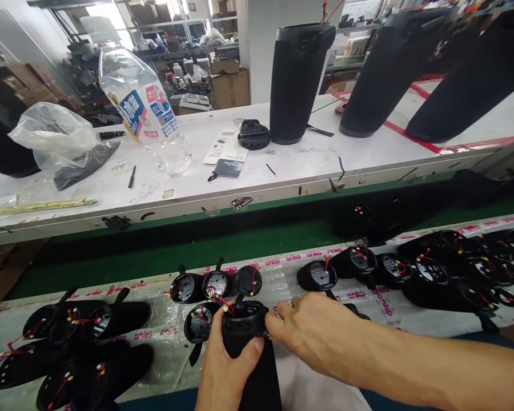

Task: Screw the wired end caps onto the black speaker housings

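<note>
A black speaker housing (pixel 261 381), open at its top end, leans toward me at the lower middle, with red wires and small connectors sticking out of its opening. My left hand (pixel 223 362) is wrapped round its upper part, with the thumb across the near side. At the right side of its rim, my right hand (pixel 302 328) is closed in a pinch; whatever lies between its fingertips is hidden. Just behind my left hand lies another open housing (pixel 198 323) with wires showing.
Several open housings lie on the wrapped surface to the left (pixel 98 319) and right (pixel 394 268). Across a green gap, a white shelf (pixel 214 191) carries a plastic bottle (pixel 143 103), a plastic bag (pixel 53 134), a black end part (pixel 254 135), tags and standing speakers (pixel 297 85).
</note>
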Motion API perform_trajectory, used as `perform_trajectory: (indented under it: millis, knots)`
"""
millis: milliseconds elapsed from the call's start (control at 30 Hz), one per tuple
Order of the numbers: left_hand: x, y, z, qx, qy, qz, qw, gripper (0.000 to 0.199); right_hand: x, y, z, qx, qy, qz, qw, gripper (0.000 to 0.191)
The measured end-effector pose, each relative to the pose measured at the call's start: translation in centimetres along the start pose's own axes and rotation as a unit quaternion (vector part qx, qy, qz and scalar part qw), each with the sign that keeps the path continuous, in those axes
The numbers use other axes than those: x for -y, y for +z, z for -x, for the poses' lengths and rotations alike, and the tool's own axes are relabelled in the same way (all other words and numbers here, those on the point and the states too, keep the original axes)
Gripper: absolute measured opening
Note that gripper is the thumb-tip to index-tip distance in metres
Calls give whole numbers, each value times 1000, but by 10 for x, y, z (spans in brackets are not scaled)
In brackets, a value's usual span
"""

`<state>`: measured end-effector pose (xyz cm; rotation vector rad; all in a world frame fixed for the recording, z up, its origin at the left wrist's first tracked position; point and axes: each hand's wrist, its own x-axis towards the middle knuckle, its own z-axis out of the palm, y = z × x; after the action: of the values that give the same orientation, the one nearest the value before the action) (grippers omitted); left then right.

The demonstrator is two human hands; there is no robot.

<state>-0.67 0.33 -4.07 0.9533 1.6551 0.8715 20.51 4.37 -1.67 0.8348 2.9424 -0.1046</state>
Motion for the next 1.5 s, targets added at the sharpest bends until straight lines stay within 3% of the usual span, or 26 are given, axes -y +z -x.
perform_trajectory:
  millis: [133, 267, 333, 433, 533, 667, 800, 900, 1067, 1200, 1267, 1367, 1500]
  knots:
    - [10, 1, -5, -8, 10, -14, 1000, 76, 2, 7, -2, -4, -9, 7, 1000, 28]
    - [22, -3, -13, 26, 5, 39, 999, 75, -6, 6, -5, -22, -2, -53, 998, 13]
    - [26, -5, -14, 48, -14, 89, 995, 82, -11, 3, -2, -55, 47, -113, 991, 1]
    - [28, -8, -14, 60, -86, 153, 983, 96, -18, -3, 5, -83, 165, -186, 965, 10]
    - [33, -12, -17, 53, -138, 226, 963, 105, -17, -5, 12, -75, 202, -239, 947, 15]
    - [42, -23, -28, 83, -148, 291, 941, 88, -9, 1, 18, -62, 204, -296, 931, 23]
    - [41, -31, -30, 101, -134, 281, 945, 69, -6, 10, 23, -51, 240, -334, 910, 32]
    - [33, -27, -22, 106, -138, 288, 942, 74, -2, 13, 21, -37, 275, -398, 874, 35]
    - [24, -9, -10, 98, -171, 332, 923, 72, 14, 27, 3, -34, 314, -526, 790, 36]
    - [26, -5, -7, 112, -137, 387, 905, 66, 21, 45, -8, -88, 311, -588, 742, 35]
    - [26, -9, -6, 123, -113, 365, 916, 70, 20, 49, -7, -88, 297, -612, 727, 39]
    - [22, -15, -4, 121, -108, 314, 935, 86, 17, 46, 2, -68, 297, -569, 764, 36]
    - [13, -10, -3, 115, -115, 279, 946, 85, 14, 31, 17, -96, 274, -402, 869, 26]
